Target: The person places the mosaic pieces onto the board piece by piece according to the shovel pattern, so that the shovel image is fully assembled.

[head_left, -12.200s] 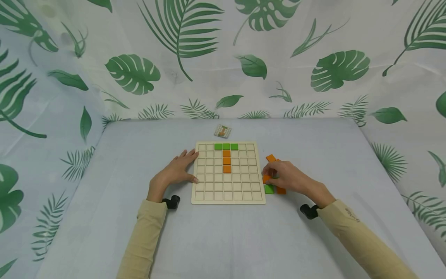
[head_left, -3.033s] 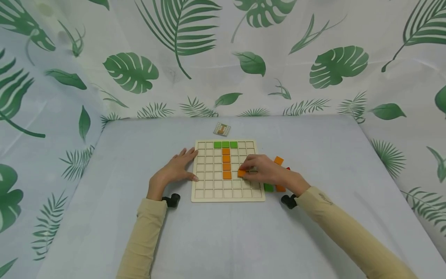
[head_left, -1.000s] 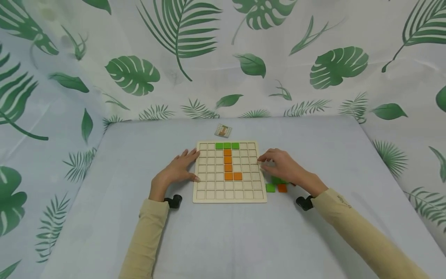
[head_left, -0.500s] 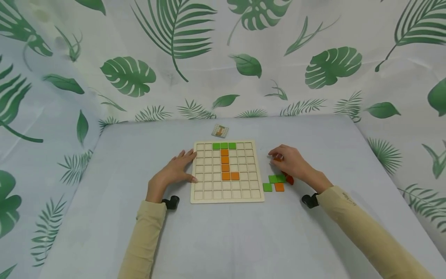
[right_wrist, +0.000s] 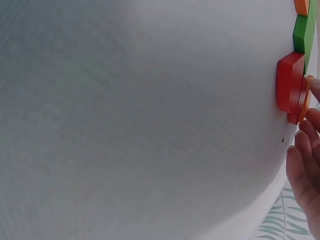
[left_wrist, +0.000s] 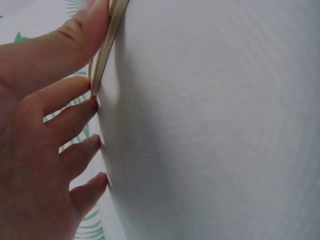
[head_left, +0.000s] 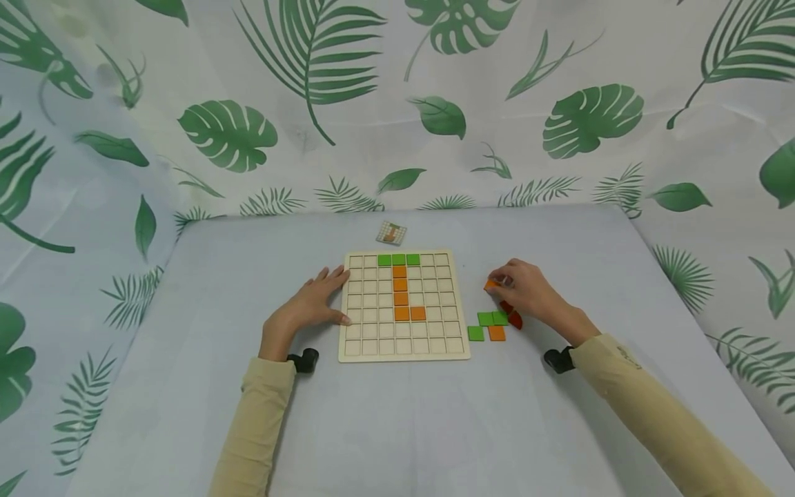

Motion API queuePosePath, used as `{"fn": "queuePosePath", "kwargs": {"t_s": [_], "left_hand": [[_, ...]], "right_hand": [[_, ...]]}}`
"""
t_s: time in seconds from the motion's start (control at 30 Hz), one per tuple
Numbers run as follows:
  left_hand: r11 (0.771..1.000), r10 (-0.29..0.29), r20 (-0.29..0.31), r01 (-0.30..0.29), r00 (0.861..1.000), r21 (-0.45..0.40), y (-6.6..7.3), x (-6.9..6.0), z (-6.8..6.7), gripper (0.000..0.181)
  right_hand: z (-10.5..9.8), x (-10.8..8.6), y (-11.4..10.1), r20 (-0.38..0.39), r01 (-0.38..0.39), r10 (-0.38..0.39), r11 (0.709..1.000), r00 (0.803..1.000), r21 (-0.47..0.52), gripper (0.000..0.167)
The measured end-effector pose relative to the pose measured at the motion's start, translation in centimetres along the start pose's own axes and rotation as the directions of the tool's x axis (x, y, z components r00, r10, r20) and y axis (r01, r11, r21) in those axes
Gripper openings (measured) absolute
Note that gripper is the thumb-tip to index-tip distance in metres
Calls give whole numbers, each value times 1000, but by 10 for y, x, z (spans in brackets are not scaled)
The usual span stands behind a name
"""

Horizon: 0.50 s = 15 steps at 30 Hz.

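Right hand [head_left: 523, 288] pinches orange tile [head_left: 491, 284], fingers curled, right of board [head_left: 404, 347].
Tile partly finger-covered, heading unclear; left hand [head_left: 310, 301] spread, touching board's left edge; on board, orange column's [head_left: 400, 298] long axis runs near-far, near end turning right, far end meeting green row [head_left: 398, 259]; loose green tiles [head_left: 486, 319], red pieces [head_left: 515, 319] right of board.
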State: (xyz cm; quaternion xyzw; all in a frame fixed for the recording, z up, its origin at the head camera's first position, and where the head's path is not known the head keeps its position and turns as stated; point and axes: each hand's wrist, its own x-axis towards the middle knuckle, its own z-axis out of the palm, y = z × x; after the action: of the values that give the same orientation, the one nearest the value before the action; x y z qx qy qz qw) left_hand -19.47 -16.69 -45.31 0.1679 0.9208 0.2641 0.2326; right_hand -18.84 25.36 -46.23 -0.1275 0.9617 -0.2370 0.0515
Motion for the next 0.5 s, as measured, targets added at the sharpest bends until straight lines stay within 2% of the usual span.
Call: {"fn": "queuePosePath", "kwargs": {"t_s": [0.33, 0.5], "left_hand": [[1000, -5, 2, 5, 1000, 4, 0, 1, 0, 100], [1000, -2, 3, 2, 1000, 10, -1, 2, 1, 100]], "right_hand": [[2, 2, -1, 21, -39, 38, 998, 999, 42, 26], [3, 2, -1, 14, -20, 20, 998, 1000, 55, 27]]}}
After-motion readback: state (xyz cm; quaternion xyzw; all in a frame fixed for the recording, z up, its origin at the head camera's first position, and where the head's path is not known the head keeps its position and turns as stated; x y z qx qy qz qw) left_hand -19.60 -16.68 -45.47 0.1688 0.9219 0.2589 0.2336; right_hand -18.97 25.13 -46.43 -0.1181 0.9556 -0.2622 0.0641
